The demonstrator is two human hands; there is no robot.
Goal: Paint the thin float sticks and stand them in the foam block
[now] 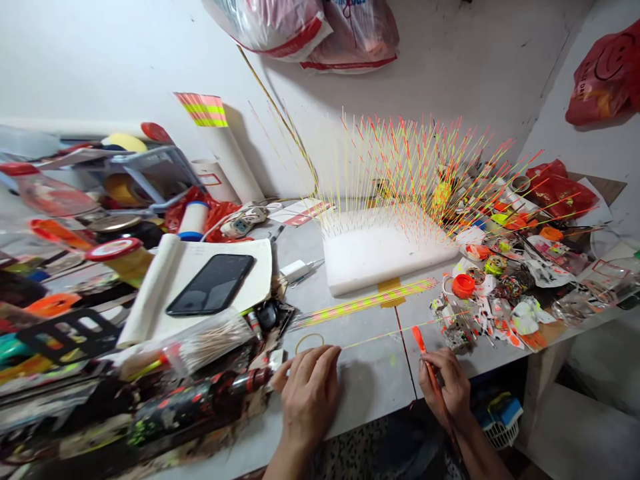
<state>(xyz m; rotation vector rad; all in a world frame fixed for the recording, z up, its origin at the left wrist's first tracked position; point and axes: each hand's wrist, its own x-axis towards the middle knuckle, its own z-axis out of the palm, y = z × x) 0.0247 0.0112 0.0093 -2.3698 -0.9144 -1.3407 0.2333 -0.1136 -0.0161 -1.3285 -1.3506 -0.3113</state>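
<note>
My left hand rests on the grey table, fingers pinched on the near end of a thin yellow and orange stick that lies across the table. My right hand is closed on a brush with an orange tip, the tip touching the stick. Behind them a row of painted sticks lies flat on the table. A white foam block holds several upright painted sticks.
A black phone lies on a white notebook at left amid clutter. A rubber band sits by my left hand. Paint pots, an orange cap and stained paper crowd the right. Plastic bags hang on the wall.
</note>
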